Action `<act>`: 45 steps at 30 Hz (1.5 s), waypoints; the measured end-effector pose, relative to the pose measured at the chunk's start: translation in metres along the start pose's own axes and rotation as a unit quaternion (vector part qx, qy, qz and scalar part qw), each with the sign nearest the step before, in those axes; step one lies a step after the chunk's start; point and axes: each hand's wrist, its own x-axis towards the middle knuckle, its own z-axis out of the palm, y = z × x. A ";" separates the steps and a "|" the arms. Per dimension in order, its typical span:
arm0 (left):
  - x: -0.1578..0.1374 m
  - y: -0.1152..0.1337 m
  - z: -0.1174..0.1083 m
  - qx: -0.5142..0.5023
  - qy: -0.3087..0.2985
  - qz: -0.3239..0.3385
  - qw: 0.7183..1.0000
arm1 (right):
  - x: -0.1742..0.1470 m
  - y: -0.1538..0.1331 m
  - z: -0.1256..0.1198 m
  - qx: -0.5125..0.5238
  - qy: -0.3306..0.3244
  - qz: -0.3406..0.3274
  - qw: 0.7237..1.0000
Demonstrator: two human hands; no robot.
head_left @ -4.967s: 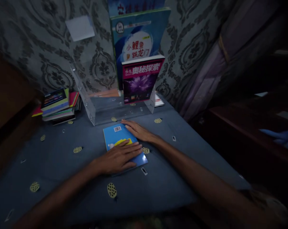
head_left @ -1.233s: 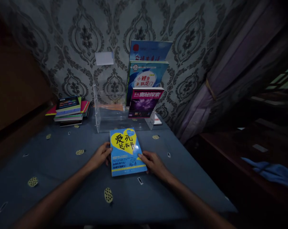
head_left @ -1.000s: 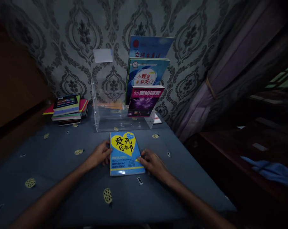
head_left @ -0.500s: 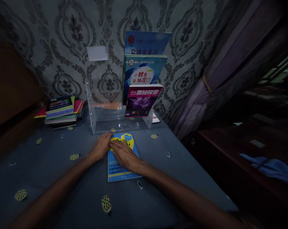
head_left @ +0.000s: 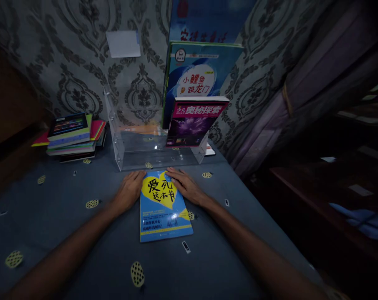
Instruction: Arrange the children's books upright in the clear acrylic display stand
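A blue paperback book (head_left: 164, 223) with a yellow heart on its cover lies flat and closed on the table, face up. My left hand (head_left: 131, 189) rests beside its upper left corner, the fingertips touching that edge. At the upper right corner, my right hand (head_left: 187, 187) lies with its fingers stretched over the book's edge. Neither hand is wrapped round the book; the thumbs are mostly hidden. Just beyond the hands stands a clear acrylic book rack (head_left: 139, 160). On its right side, a purple-pink book (head_left: 192, 129) leans in front of a blue picture book (head_left: 225, 66).
A taller dark blue book (head_left: 207, 21) stands at the back of the rack. To the left is a stack of books (head_left: 71, 143). The table (head_left: 110, 258) has a grey-blue patterned cloth, and its right edge runs diagonally. A tied curtain (head_left: 264, 129) hangs at the right.
My right hand has slid from the middle of the cover to its upper right edge, uncovering the heart. The left hand stays at the corner. The view has moved closer to the rack.
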 end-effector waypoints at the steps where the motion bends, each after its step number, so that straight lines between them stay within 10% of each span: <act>1: 0.000 -0.001 0.001 -0.002 0.002 0.000 1.000 | 0.000 0.000 0.000 0.007 0.001 0.001 1.000; 45: -0.002 -0.009 0.008 0.026 0.018 0.022 0.999 | -0.003 0.001 0.002 0.022 0.010 -0.009 1.000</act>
